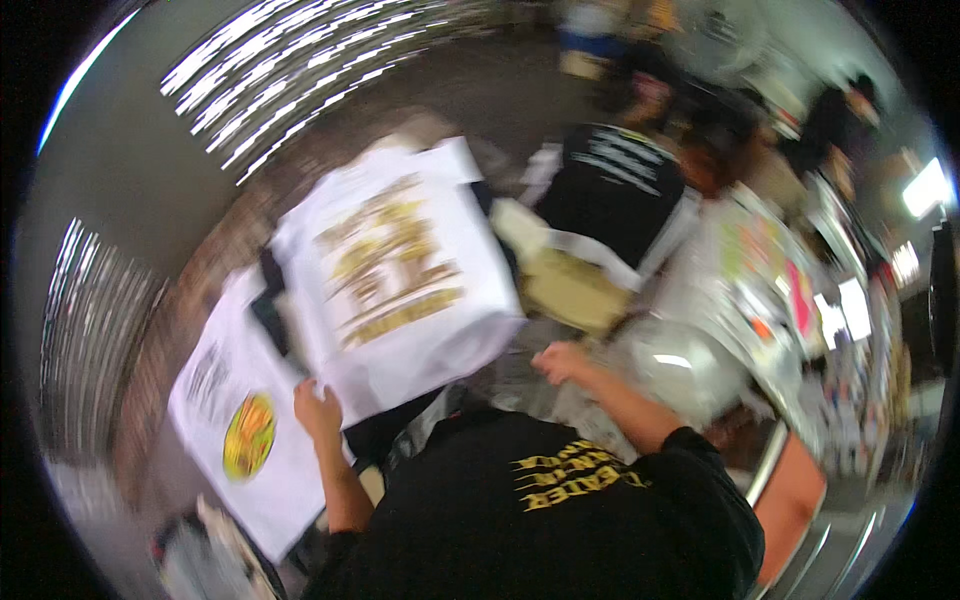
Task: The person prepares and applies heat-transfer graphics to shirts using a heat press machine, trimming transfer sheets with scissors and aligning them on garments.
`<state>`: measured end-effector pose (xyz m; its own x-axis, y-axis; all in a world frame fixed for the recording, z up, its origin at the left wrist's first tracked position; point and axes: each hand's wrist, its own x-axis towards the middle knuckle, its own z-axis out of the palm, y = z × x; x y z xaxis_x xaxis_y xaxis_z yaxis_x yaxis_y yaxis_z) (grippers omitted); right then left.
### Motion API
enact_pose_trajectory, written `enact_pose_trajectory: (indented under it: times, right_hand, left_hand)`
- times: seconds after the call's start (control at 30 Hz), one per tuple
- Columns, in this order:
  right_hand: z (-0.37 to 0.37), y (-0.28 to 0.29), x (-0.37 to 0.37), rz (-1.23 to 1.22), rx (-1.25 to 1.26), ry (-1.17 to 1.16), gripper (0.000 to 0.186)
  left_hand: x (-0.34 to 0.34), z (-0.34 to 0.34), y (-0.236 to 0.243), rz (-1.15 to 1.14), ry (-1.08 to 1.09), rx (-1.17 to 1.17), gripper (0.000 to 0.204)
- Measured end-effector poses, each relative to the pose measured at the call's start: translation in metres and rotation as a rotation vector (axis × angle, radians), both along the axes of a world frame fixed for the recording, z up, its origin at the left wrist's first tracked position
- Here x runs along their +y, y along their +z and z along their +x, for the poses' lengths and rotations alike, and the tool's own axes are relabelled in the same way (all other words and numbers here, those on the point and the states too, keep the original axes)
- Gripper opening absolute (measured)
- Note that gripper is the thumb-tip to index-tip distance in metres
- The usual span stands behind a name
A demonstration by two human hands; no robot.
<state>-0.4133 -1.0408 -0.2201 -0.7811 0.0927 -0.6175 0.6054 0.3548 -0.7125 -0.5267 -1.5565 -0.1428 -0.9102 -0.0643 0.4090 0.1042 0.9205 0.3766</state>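
A white T-shirt [400,270] with a gold and brown print lies spread out in front of me, its lower edge toward my body. My left hand [318,408] is at its lower left edge, with fingers closed on the fabric. Beyond the shirt's lower right corner is my right hand [562,362], apart from the cloth, its fingers curled in. Motion blur hides whether anything is in them. To the left lies another white T-shirt [222,400] with an oval yellow and green print.
A black T-shirt [610,190] with white lettering lies at the far right, beside a yellowish board [578,290]. Clear plastic wrapping [690,365] covers things to my right, near an orange panel [790,505]. A person [835,125] stands in the right background.
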Motion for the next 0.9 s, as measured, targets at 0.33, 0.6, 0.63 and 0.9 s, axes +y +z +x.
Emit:
enact_pose_trajectory:
  times: [0.33, 0.6, 0.63, 0.9]
  right_hand:
    - [0.302, -0.016, 0.012, -0.038, -0.147, -0.866, 0.032]
    - [0.330, 0.040, 0.045, 0.047, 0.127, -1.200, 0.023]
    - [0.331, 0.050, 0.051, 0.044, 0.138, -1.202, 0.023]
    - [0.316, 0.174, 0.221, 0.413, 0.264, -1.133, 0.025]
  left_hand:
    - [0.406, 0.114, 0.062, 0.145, -1.464, -0.397, 0.021]
    - [0.727, 0.143, 0.144, 0.012, -1.781, 0.379, 0.037]
    - [0.762, 0.147, 0.151, 0.002, -1.755, 0.444, 0.041]
    - [0.939, 0.143, 0.186, -0.319, -1.845, 0.242, 0.019]
